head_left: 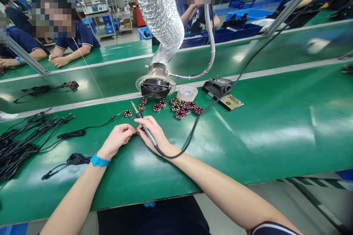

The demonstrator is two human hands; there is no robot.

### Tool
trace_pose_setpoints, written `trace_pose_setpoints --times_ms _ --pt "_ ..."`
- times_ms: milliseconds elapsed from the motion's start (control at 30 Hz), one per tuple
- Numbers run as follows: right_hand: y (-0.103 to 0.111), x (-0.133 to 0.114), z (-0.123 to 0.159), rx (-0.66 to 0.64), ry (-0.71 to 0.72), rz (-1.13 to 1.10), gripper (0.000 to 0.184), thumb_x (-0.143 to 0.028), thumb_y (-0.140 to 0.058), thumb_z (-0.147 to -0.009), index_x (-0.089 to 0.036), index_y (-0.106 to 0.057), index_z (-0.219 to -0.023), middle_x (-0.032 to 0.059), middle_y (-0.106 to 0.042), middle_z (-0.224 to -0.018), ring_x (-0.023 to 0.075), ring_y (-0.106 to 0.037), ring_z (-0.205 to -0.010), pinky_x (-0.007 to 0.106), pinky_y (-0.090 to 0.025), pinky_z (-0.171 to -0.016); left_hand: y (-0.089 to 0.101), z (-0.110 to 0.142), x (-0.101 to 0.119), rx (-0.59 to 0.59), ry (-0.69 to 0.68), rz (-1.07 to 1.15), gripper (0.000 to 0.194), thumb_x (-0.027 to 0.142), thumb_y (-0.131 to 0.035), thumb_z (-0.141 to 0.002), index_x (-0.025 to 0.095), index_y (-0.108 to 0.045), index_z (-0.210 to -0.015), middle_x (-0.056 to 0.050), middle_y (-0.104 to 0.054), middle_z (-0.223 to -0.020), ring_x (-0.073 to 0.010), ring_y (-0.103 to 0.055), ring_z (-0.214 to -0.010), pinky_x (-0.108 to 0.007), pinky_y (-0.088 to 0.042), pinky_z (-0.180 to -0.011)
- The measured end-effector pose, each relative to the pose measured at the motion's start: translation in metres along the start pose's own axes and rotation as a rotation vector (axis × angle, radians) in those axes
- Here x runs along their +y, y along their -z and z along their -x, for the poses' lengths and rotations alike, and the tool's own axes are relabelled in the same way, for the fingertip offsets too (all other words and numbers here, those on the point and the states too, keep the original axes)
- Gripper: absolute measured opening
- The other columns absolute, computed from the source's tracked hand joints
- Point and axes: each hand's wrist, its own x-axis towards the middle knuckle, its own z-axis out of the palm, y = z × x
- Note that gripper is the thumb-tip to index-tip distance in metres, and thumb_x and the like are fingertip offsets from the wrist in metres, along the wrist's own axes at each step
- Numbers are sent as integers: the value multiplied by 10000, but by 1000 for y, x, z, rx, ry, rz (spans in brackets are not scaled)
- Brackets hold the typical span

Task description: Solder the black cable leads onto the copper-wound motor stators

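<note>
My right hand (153, 135) is closed around a soldering iron (149, 134), its tip pointing up and away from me. My left hand (119, 138), with a blue wristband, is pinched at the fingertips. A small dark piece (137, 131) shows between the two hands; too little of it is visible to name. Just beyond the left hand lies a small round motor part (128, 113) with a black cable (95, 127) running to it. Another coiled black cable (78, 159) reaches toward my left wrist. A thin wire (95, 78) hangs down close to the left hand.
Several round motor parts (179, 114) lie near a tape roll (187, 93). A fume duct with a fan (156, 89) hangs above them. Right of it stands a soldering iron holder (217, 87). A cable pile (16, 150) lies left. Co-workers sit across the green bench (261, 135).
</note>
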Motion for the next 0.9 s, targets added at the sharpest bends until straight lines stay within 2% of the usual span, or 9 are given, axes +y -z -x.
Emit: trace_pose_setpoints --times_ms 133,233,300,367,467,667,900 --pt "11 -9 -6 143 -58 15 273 -196 -518 -969 -234 -631 -1215 59 -675 -1029 154 -664 -901 293 -539 -860 2 0 1 9 24 2 232 377 -649 -728 155 -588 -754 76 -391 -514 -53 -294 -448 -199 -166 -431" --pt "19 -13 -8 309 -110 43 169 -257 -542 -955 -214 -695 -1013 46 -730 -908 176 -692 -840 304 -556 -795 1 0 2 19 33 -15 232 375 -653 -719 154 -589 -752 71 -403 -517 -55 -307 -452 -198 -178 -431" --pt "22 -15 -6 365 -107 41 191 -270 -531 -943 -207 -692 -860 34 -730 -789 176 -691 -729 297 -557 -694 0 1 2 30 37 -28 227 370 -649 -713 154 -591 -751 72 -398 -514 -56 -305 -452 -196 -183 -430" --pt "24 -16 -4 349 -79 33 227 -264 -514 -928 -206 -675 -781 20 -713 -696 162 -662 -611 284 -533 -594 -1 1 2 37 37 -38 222 368 -641 -713 155 -592 -750 73 -396 -512 -56 -304 -451 -194 -189 -429" --pt "24 -19 -1 312 -16 41 233 -247 -503 -904 -204 -665 -742 13 -707 -649 148 -635 -532 274 -506 -536 -2 1 2 44 34 -57 233 382 -640 -722 156 -585 -745 70 -404 -518 -58 -314 -454 -193 -199 -426" --pt "22 -21 -1 275 65 61 221 -210 -502 -887 -208 -659 -732 8 -718 -645 143 -651 -524 262 -504 -527 -1 1 1 35 18 -76 237 390 -634 -741 157 -591 -753 63 -420 -528 -62 -328 -458 -193 -224 -427" --pt "20 -20 -1 277 34 10 203 -194 -514 -880 -202 -653 -733 7 -707 -628 138 -639 -509 250 -495 -510 -1 1 1 35 17 -77 260 412 -652 -744 158 -595 -744 59 -423 -519 -67 -342 -461 -194 -237 -427"
